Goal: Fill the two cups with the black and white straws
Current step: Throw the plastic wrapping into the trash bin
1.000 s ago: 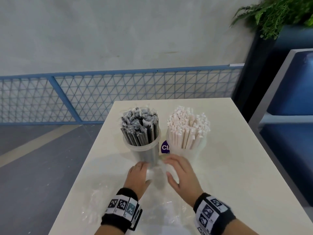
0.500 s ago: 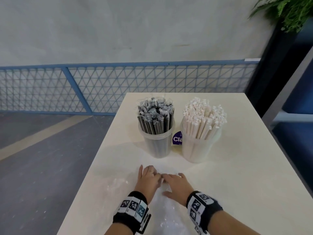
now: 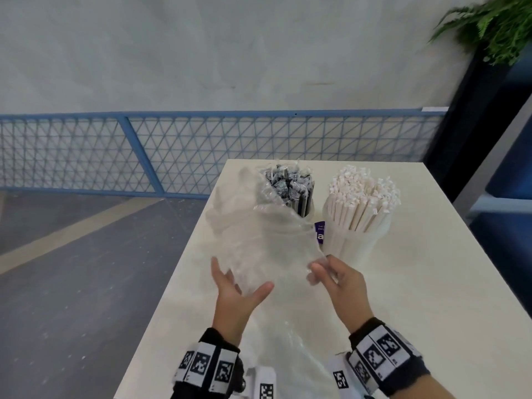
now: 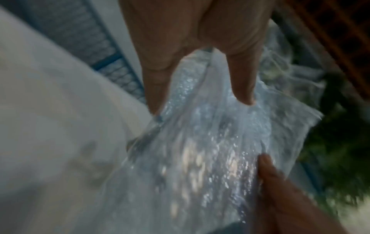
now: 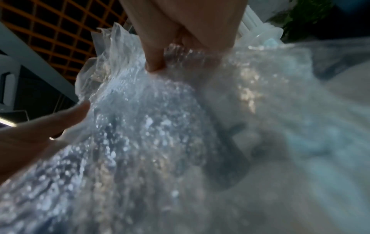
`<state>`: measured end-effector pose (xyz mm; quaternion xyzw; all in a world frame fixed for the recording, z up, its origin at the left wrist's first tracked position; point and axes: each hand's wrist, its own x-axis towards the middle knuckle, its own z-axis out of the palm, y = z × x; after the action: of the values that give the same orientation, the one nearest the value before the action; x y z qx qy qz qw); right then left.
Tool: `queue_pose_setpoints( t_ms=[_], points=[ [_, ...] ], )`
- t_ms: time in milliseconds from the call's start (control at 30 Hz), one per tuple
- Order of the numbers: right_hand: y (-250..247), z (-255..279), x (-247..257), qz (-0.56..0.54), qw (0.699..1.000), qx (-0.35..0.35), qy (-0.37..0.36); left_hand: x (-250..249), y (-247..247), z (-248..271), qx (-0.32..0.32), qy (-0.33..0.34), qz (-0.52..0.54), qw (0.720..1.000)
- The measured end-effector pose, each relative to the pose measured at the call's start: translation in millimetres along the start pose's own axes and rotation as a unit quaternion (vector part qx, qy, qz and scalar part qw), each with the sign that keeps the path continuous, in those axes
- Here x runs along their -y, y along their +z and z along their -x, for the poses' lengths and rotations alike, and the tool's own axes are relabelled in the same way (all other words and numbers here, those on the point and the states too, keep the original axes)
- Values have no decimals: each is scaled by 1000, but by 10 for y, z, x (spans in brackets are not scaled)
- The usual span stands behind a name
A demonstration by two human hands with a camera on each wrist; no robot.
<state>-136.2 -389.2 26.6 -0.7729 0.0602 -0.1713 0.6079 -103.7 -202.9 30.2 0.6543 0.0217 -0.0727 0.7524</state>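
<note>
Straws, black [image 3: 290, 187] and white [image 3: 364, 197], fill both cups; beside them, left hand [image 3: 234, 295] and right hand [image 3: 341, 280], apart, pinch flimsy, likely slippery clear plastic [image 3: 267, 243].

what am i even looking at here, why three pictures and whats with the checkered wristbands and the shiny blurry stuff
No machine here: a person works with bare hands and wears three cameras. The wide picture comes from the head, looking down at a pale table. The other two come from cameras at the wrists, under the checkered wristbands, looking along the fingers.

On the table stand two cups, one full of black straws, one full of white straws.

The shiny stuff is a clear plastic bag, lifted in front of the black straws. The right hand pinches it; the left hand holds it between thumb and fingers.
</note>
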Motion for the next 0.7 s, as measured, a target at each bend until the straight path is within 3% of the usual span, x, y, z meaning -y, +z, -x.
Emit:
queue_pose_setpoints(
  t_ms=[67,167,300,433,533,700],
  points=[
    [19,21,43,-12,999,-34,6,75,-30,-31,41,3,21,999],
    [6,56,57,-29,997,-73,25,79,-23,-63,48,43,-18,998],
    [-30,115,61,-50,994,-86,42,5,6,-64,98,20,12,995],
    [-142,137,63,-45,998,-13,48,-115,20,-106,174,13,-13,985],
    [-289,120,76,-75,993,62,70,-179,6,-191,189,12,-47,981],
    [-393,102,35,-153,981,49,106,-154,22,-264,212,-42,-14,976]
  ],
)
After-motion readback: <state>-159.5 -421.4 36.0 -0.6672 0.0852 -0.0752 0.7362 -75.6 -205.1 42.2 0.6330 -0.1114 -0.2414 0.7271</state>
